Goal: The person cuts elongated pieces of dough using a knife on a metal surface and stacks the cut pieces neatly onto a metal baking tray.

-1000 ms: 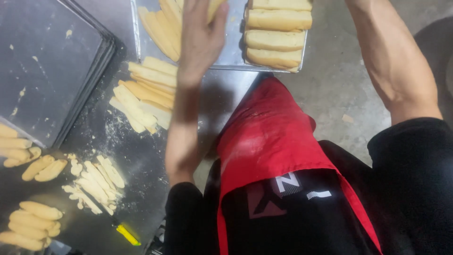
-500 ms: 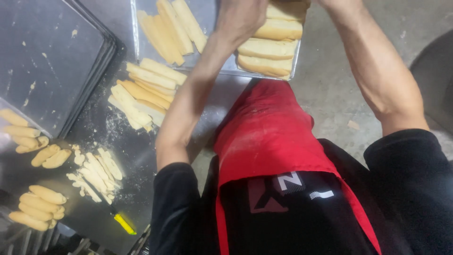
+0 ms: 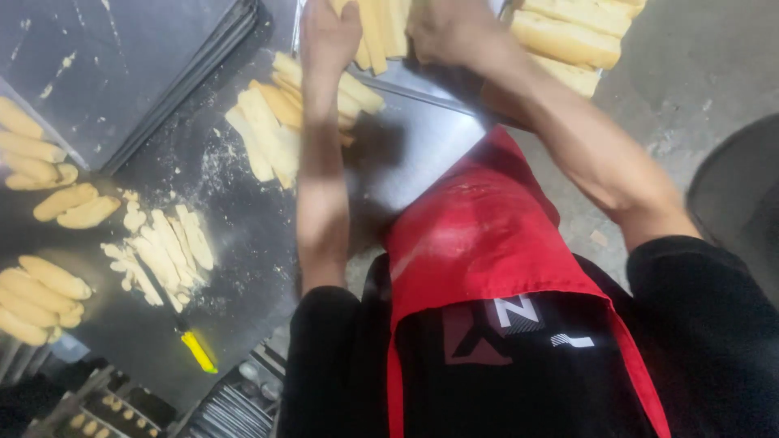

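Both hands reach into a metal tray (image 3: 422,81) at the tabletop's (image 3: 243,243) far edge. The left hand (image 3: 329,36) lies flat, grip released, on dough sticks (image 3: 377,32) in the tray. The right hand (image 3: 450,28) seems clenched beside them, though its fingers are hidden. More dough strips (image 3: 272,130) lie just left of the tray.

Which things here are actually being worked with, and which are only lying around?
In hand:
left hand and right hand on the dough sticks in the metal tray
shaped dough rolls in that tray

Lying about:
loose dough sticks on the table
cut dough strips
yellow-handled knife
stacked empty trays
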